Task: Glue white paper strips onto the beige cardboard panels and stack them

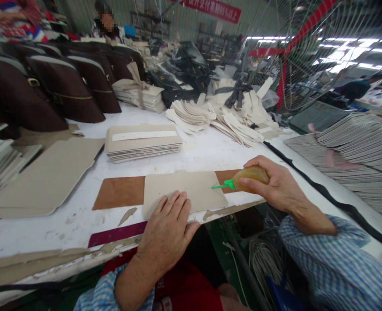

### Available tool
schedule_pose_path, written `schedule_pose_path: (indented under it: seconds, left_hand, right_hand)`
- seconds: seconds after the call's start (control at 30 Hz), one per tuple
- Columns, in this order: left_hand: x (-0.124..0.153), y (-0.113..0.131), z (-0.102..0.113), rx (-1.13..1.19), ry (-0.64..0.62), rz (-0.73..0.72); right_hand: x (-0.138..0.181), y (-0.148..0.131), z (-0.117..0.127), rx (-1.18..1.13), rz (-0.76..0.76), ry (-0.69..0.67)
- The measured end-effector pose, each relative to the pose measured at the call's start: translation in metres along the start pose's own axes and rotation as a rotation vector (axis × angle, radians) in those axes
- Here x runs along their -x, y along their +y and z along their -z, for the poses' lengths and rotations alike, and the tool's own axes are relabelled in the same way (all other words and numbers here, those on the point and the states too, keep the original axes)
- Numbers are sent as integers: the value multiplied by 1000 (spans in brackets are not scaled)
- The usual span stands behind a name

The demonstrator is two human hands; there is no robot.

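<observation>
Nearby, card stack [144, 142] sits clear; right hand [277, 185] fingers grip glue bottle [251, 177], left hand [167, 229] flat on card [184, 188]

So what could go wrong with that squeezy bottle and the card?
1. The left hand presses on the beige card close to the green nozzle of the squeeze bottle in the right hand, so whatever comes out might get on the fingers.
2. The card sits near the worn table edge, so it could slide off.
3. A hard squeeze might spill onto the brown sheet underneath.
</observation>
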State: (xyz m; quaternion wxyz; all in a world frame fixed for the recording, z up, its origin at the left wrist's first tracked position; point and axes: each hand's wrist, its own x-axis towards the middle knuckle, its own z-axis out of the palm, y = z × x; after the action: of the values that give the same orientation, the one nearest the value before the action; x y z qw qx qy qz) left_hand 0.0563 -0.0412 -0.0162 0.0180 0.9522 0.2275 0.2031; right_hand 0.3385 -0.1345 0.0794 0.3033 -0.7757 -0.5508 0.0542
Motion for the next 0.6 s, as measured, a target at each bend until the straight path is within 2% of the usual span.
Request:
schedule_pose_path:
  seconds: [0.1,0.6]
  left_hand:
    - [1,0,-1,5,-1,12]
    - [0,0,-1,-2,15,5]
  right_hand:
    - [-5,-6,3,18,27,-42]
    - [-5,-4,-5,-44,47,-32]
